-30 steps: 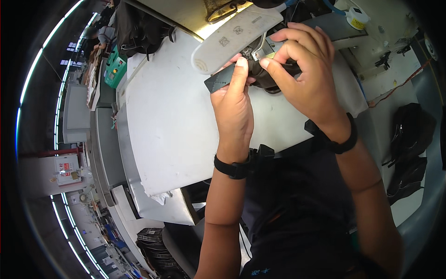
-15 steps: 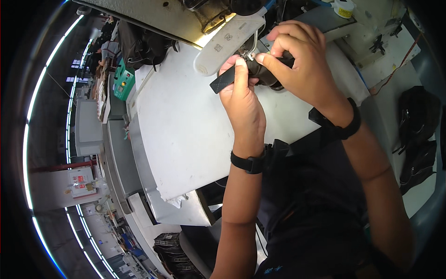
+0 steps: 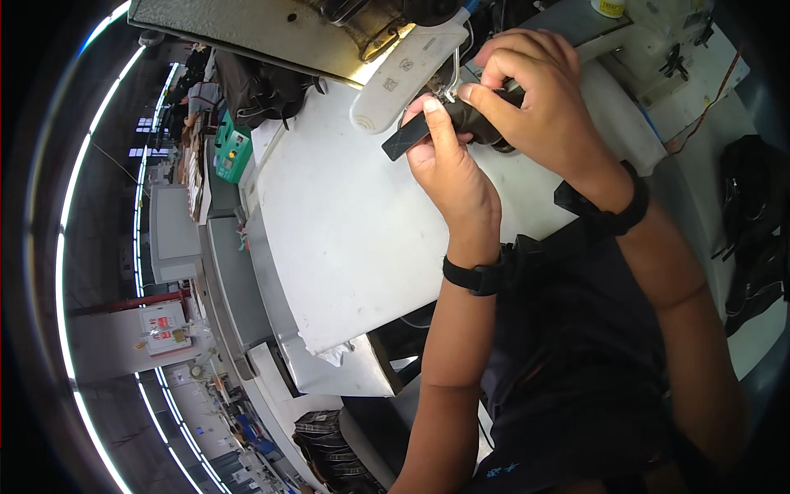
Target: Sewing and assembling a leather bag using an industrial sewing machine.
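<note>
My left hand [image 3: 462,177] pinches a black flat strip [image 3: 405,138] between thumb and fingers, beside the metal foot and needle parts [image 3: 445,90] of a sewing machine [image 3: 247,37]. The strip's free end sticks out toward the lower left. My right hand [image 3: 539,103] is closed, thumb and forefinger meeting right by those metal parts. A dark brown, bunched piece [image 3: 485,130] with a toothed, zipper-like edge lies between and under the hands. Whatever the right fingertips grip is too small to make out.
A pale grey rounded machine cover [image 3: 399,78] hangs close left of the hands. Under them is a white worktable [image 3: 346,222]. Dark bags lie at the far left [image 3: 259,86] and right [image 3: 753,214]. A green box [image 3: 234,148] stands at the left.
The whole view has shifted slightly. My left wrist has swung a little to the right, with the strip still pinched. The right hand stays at the metal parts.
</note>
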Demonstrator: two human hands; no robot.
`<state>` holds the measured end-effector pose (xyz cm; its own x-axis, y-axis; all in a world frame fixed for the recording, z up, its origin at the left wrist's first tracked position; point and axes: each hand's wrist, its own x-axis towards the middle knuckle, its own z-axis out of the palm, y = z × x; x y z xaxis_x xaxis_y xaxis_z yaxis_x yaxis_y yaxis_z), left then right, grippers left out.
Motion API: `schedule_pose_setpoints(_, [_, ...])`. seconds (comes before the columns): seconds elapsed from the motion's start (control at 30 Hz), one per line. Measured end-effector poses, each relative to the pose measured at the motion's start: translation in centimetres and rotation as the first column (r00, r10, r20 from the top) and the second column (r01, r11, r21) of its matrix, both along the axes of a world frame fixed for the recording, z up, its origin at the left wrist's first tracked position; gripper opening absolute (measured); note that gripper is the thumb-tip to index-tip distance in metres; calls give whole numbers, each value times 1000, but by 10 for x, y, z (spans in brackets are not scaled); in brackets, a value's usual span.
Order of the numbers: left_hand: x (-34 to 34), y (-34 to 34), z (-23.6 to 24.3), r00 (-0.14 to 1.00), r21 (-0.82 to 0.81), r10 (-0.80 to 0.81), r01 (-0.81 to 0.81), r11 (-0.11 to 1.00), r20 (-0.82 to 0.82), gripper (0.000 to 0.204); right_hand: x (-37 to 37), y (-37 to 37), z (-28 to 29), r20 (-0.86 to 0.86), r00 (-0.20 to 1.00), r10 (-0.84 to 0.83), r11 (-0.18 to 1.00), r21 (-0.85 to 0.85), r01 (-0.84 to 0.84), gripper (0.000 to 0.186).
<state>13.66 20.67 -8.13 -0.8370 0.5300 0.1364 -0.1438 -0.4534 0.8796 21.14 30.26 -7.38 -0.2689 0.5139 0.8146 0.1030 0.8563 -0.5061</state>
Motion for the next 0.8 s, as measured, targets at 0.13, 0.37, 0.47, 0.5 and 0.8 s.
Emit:
schedule_pose_setpoints(0.13, [0, 2, 0, 1000, 5, -17, 17, 1000, -25, 26, -3, 0, 0, 20, 1000, -9, 999, -39, 9, 21])
schedule_pose_setpoints(0.37, [-1, 2, 4, 1000, -32, -1, 1, 999, 3, 28, -6, -3, 3, -16, 1000, -22, 996, -89, 20, 23])
schedule_pose_setpoints(0.47, [-1, 2, 4, 1000, -37, -23, 22, 999, -12, 29, -4, -4, 4, 36, 999, -5, 991, -132, 10, 22])
schedule_pose_setpoints(0.5, [-1, 3, 4, 1000, -36, -16, 15, 999, -20, 28, -3, -4, 3, 84, 996, 9, 988, -157, 4, 21])
schedule_pose_setpoints(0.8, [-2, 5, 10, 1000, -54, -14, 15, 998, 11, 27, -13, -3, 1, -6, 998, -67, 993, -93, 66, 19])
